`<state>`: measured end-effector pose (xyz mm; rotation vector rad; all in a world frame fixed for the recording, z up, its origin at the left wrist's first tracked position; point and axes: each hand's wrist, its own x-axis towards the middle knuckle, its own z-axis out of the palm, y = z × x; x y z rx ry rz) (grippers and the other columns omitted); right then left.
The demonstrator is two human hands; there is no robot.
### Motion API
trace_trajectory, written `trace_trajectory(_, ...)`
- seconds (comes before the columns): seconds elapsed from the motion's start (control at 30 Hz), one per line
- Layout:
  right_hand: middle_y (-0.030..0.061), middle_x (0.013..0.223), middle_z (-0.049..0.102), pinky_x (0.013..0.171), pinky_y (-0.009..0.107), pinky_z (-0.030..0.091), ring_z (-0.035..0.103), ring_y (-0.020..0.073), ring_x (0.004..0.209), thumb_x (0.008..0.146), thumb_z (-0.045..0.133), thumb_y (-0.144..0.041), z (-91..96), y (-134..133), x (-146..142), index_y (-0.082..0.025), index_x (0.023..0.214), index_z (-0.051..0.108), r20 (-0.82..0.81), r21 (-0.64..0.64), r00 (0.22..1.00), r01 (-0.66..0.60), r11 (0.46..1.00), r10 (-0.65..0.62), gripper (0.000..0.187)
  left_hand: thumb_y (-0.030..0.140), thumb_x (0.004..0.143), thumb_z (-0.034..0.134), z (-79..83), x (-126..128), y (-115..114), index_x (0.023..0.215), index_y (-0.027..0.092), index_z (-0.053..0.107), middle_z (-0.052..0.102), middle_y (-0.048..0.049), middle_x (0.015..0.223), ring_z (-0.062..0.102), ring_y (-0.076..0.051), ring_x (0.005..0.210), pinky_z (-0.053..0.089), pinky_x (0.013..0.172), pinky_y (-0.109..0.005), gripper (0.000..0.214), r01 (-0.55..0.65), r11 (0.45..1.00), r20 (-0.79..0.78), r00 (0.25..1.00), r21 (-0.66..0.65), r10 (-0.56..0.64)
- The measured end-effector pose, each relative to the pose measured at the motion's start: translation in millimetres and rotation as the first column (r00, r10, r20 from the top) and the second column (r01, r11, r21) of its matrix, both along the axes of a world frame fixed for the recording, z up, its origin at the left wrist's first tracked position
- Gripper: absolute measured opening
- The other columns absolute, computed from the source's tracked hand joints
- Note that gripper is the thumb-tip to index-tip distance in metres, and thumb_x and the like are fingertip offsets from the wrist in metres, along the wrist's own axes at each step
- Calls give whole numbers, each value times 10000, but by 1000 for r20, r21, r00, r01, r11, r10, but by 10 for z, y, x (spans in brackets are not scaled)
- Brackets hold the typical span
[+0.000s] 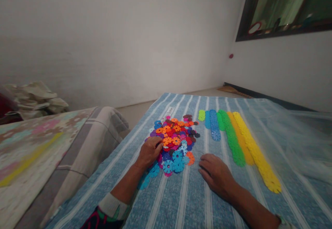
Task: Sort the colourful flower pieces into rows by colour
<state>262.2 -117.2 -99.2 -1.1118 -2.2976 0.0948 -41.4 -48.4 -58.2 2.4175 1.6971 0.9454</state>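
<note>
A heap of notched plastic discs (177, 155), mixed orange, red, purple, pink and blue, lies on the striped blue cloth (171, 208). My left hand (150, 150) is at the heap's left edge, thumb and fingers closed together against the discs; what they pinch is hidden. My right hand (215, 172) rests on the cloth to the right of the heap, fingers loosely extended, with no disc visible in it. Farther right, discs lie overlapped in colour rows: a long yellow row (255, 149), an amber row (241, 139), a green row (233, 140), blue rows (214, 123) and short lime discs (201, 115).
Clear plastic sheeting (308, 142) covers part of the cloth at right. A printed label (169, 112) lies behind the heap. To the left, across a gap, stands a surface with a patterned cover (38, 146). A white wall (116, 42) rises behind.
</note>
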Motion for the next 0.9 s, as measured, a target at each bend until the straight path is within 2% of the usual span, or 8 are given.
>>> trace_trajectory(0.33, 95, 1007, 643, 843, 393, 480, 584, 235, 951, 880, 519, -155, -6, -5, 3, -199, 892, 624, 8, -2, 1000, -1, 1000, 1, 115, 288, 835, 489, -22, -6, 9, 832, 197, 718, 742, -67, 870, 658, -199, 827, 512, 818, -331, 247, -12, 1000, 18, 1000, -18, 13)
trace_trajectory(0.5, 94, 1005, 649, 851, 402, 485, 593, 236, 951, 894, 503, -173, -20, -22, 18, -204, 908, 630, -10, 19, 1000, -2, 1000, 2, 131, 318, 816, 475, 4, -105, 30, 881, 193, 739, 754, -66, 918, 673, -212, 868, 520, 834, -335, 300, -102, 994, 86, 991, -38, 105)
trace_trajectory(0.6, 98, 1027, 651, 865, 406, 485, 594, 243, 974, 896, 498, -175, -32, -28, 30, -206, 925, 633, -12, 24, 1000, -3, 1000, 3, 142, 349, 808, 468, 49, -184, 17, 884, 192, 746, 755, -61, 894, 678, -210, 826, 525, 783, -320, 328, -134, 987, 129, 981, -87, 145)
trace_trajectory(0.77, 107, 1036, 655, 863, 414, 489, 598, 247, 975, 912, 487, -191, -59, -24, 51, -195, 946, 638, 3, 23, 1000, -13, 1000, 13, 155, 391, 785, 468, 113, -257, -26, 828, 166, 738, 710, -25, 706, 635, -179, 678, 477, 630, -267, 355, -106, 969, 118, 984, -222, 135)
trace_trajectory(0.9, 122, 1056, 659, 876, 429, 487, 601, 255, 989, 915, 482, -196, -58, -27, 56, -187, 959, 642, 2, 55, 1000, -5, 998, 5, 166, 394, 760, 476, 138, -244, -42, 796, 156, 721, 691, -21, 694, 609, -172, 645, 446, 607, -267, 344, -86, 963, 124, 985, -254, 120)
